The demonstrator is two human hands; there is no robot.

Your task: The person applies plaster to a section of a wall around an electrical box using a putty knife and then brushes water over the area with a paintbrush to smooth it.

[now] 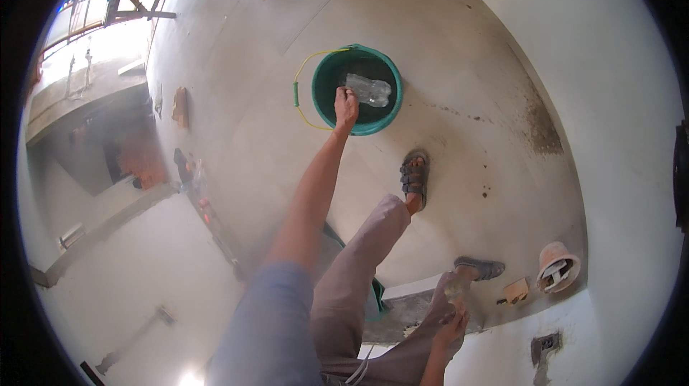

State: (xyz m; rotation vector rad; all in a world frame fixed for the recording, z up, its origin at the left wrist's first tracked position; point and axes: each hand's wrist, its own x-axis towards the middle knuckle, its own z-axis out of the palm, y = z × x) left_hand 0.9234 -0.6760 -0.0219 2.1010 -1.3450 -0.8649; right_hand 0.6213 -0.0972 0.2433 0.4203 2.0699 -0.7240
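Grey-blue cloth sleeve [276,314]: nearest the camera, below the round green plastic bucket [398,91]
Bare left hand [347,108]: over the bucket, fingers curled, pinching the left end of a clear ribbed plastic bottle [372,90]
Bottle: within the bucket's outline, long axis left to right, reaching rightward from the left hand, much the nearer one
Bare right hand [449,332]: well below and right of the bucket; grip impossible to tell
Bucket's inside: dark; bottle's pinched end hidden by fingers

- Left arm [312,196] extends forward, nearly straight.
- Left hand [346,107] presents its back upward, fingers curled.
- Right hand [451,332] sits low at the right leg [423,314]; finger closure is indistinct.
- Left foot [414,179] stands ahead of the right foot [481,269].
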